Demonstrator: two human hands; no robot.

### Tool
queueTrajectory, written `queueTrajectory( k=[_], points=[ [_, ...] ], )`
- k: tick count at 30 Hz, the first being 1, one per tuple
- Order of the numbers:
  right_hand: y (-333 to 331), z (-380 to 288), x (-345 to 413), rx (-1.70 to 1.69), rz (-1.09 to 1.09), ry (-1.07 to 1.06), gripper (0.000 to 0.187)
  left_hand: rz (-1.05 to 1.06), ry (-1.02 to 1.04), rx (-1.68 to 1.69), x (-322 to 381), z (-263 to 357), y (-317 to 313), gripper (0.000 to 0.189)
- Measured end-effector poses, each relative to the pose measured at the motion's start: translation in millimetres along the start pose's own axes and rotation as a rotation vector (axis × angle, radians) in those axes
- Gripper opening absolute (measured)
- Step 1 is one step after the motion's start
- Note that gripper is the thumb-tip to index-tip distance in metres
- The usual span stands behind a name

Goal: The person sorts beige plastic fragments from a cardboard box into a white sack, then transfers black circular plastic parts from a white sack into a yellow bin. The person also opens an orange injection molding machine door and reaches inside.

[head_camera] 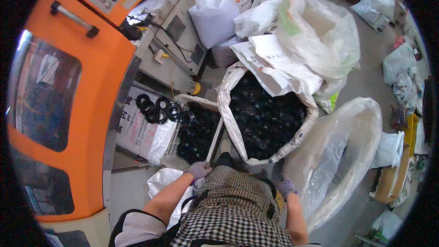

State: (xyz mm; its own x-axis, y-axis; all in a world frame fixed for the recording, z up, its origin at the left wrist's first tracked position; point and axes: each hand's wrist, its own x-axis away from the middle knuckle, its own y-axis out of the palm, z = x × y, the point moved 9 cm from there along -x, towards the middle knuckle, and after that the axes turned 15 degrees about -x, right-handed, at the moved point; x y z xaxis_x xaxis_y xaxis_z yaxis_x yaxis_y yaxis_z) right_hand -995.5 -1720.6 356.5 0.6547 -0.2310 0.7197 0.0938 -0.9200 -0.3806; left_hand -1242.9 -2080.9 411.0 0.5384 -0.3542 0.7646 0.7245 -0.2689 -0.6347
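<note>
My left hand (pixel 199 170), in a light purple glove, is curled at the near edge of a tray (pixel 215 140) filled with black plastic parts (pixel 197 133); whether it grips the rim is unclear. Beside the checkered apron, my right hand (pixel 286 186), gloved alike, is near the rim of a large clear plastic bag (pixel 315 178); its fingers are partly hidden. Ahead stands an open white woven sack (pixel 235 140) full of black plastic pieces (pixel 267 120). Several black rings (pixel 162 109) lie on a printed white sheet (pixel 144 137) left of the tray.
An orange machine (pixel 113 61) with a windowed door rises at the left. White sacks (pixel 212 13) and a bulky translucent bag (pixel 319 34) stand at the back. A cardboard box (pixel 394 181) and more bags (pixel 401 72) line the right side. A white bag (pixel 164 181) lies beneath my left forearm.
</note>
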Motion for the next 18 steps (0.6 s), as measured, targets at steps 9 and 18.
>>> queueTrajectory(
  k=[9, 18],
  points=[
    [64.9, 54.7, -230.5, 0.586, 0.128, -0.220, 0.058, 0.238, 0.497, -0.876, -239.4, 94.8, 14.6, 0.062],
    [32.2, 96.3, -291.3, 0.603, 0.266, -0.564, 0.028, 0.213, 1.027, -0.960, -351.7, 114.1, 54.3, 0.017]
  ],
)
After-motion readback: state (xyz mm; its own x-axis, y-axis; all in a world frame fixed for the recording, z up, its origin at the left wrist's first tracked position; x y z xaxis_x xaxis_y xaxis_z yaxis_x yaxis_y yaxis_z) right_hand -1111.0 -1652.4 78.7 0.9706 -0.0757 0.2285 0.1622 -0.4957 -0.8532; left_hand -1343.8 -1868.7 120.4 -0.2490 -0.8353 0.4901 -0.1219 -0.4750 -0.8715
